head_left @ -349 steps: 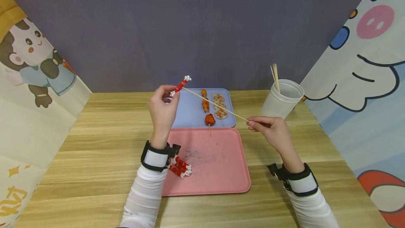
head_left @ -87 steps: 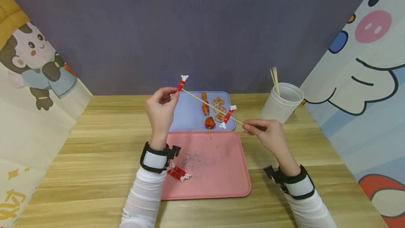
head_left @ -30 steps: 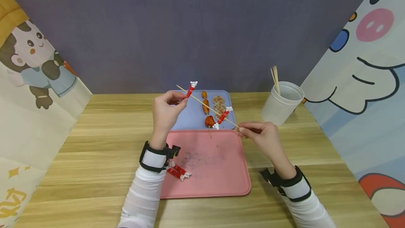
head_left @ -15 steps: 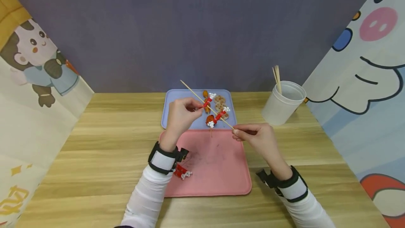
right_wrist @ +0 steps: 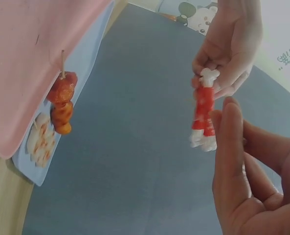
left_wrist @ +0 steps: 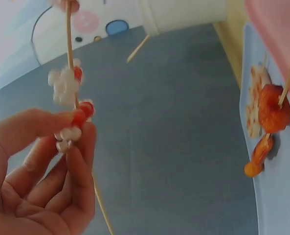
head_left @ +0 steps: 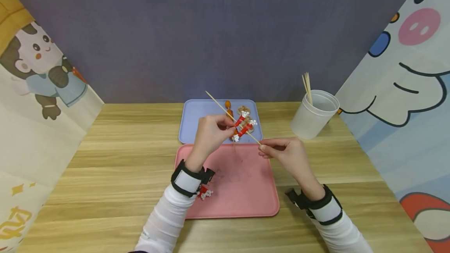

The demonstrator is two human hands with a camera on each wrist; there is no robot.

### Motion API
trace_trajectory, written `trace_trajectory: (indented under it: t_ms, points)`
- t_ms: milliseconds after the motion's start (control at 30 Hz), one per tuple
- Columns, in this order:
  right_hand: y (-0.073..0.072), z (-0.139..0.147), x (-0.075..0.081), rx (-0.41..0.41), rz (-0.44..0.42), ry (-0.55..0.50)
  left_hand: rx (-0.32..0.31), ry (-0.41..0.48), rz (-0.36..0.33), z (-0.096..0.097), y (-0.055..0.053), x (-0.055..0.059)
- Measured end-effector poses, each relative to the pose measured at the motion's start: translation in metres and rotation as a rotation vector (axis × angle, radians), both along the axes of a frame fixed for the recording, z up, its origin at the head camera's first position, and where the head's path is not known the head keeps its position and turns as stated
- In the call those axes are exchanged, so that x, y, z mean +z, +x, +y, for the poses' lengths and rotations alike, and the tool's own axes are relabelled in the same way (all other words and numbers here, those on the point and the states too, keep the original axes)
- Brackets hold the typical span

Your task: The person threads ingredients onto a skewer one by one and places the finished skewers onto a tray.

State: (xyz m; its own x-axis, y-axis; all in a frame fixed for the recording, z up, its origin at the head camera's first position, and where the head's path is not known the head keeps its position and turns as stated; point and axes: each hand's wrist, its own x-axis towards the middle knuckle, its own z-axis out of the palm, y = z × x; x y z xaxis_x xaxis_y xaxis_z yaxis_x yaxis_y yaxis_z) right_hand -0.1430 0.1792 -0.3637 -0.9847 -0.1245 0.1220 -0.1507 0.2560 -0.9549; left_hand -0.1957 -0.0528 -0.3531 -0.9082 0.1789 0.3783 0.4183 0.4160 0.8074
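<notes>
In the head view my left hand [head_left: 212, 132] pinches a red roll with white mushroom-like ends, an enoki roll [head_left: 241, 120], threaded on a bamboo skewer [head_left: 218, 104]. A second enoki roll [head_left: 246, 129] sits on the same skewer, close beside it and nearer my right hand [head_left: 286, 154], which pinches the skewer's lower right end between thumb and fingers. The skewer's bare upper end points up and left. In the left wrist view, thumb and fingers of my left hand [left_wrist: 56, 171] grip the roll [left_wrist: 69, 132]. More enoki rolls [head_left: 204, 193] lie on the pink tray [head_left: 246, 194], partly hidden by my left wrist.
Behind the pink tray lies a blue tray [head_left: 193, 110] with a skewer of orange-brown pieces [head_left: 228, 106] and one of lotus-like slices [head_left: 243, 109]. A white tub [head_left: 313, 118] holding several bamboo skewers [head_left: 307, 86] stands at the back right. A grey wall rises behind.
A first enoki roll went onto the skewer earlier. A second is now on it too; my left hand has slid it down and right, close to the first.
</notes>
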Motion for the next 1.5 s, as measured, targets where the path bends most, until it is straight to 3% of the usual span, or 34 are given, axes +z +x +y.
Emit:
trace_trajectory:
  t_ms: [433,667,800,967,1133,1233,1400,1433,1500]
  points:
    - [-0.001,-0.003,0.001,0.006,0.005,-0.01,-0.015,0.006,-0.015,-0.002,0.001,0.002]
    - [-0.004,-0.001,0.0,0.003,0.02,-0.017,-0.047,0.015,0.009,-0.003,0.0,0.002]
    - [-0.008,0.008,-0.006,0.006,0.04,-0.034,-0.057,0.015,0.051,-0.014,-0.002,0.0]
    - [-0.01,0.026,-0.016,-0.032,0.007,-0.026,-0.013,-0.082,0.061,-0.041,0.002,-0.009]
    - [-0.012,0.045,-0.03,-0.08,-0.059,-0.022,-0.038,-0.237,0.019,-0.064,0.009,-0.024]
    - [-0.017,0.059,-0.044,-0.113,-0.083,-0.011,-0.085,-0.346,0.002,-0.073,0.012,-0.034]
    - [-0.05,0.109,-0.122,-0.104,-0.004,-0.106,-0.168,-0.484,-0.027,-0.083,0.019,-0.046]
    - [-0.049,0.111,-0.121,-0.112,-0.007,-0.098,-0.178,-0.503,-0.033,-0.084,0.021,-0.047]
    - [-0.055,0.12,-0.136,-0.16,-0.007,-0.075,-0.203,-0.544,-0.033,-0.087,0.023,-0.051]
